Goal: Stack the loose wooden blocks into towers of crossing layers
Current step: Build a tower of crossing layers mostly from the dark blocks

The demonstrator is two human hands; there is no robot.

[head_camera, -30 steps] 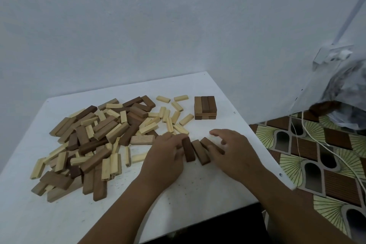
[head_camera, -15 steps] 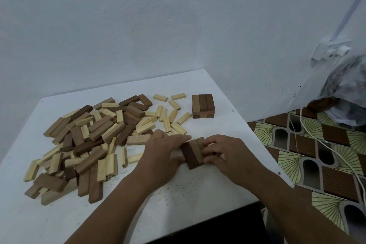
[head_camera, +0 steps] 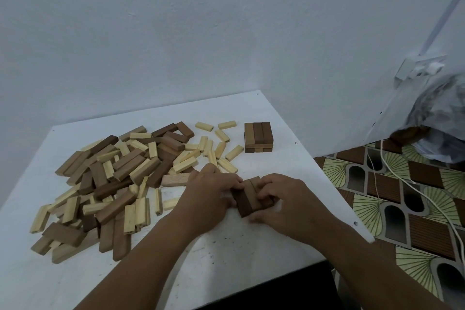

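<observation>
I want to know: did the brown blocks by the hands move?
Yes. The brown blocks slid together into one tight row, judged against the small tower.

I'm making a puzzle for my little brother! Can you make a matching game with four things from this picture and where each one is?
Things:
1. small tower
2. pile of loose blocks
3. row of dark blocks
4. white cable

Places:
A. between the two hands
B. left part of the table
C. on the patterned floor
D. far right part of the table, standing alone

Pairs: 1-D, 2-B, 3-A, 4-C
</observation>
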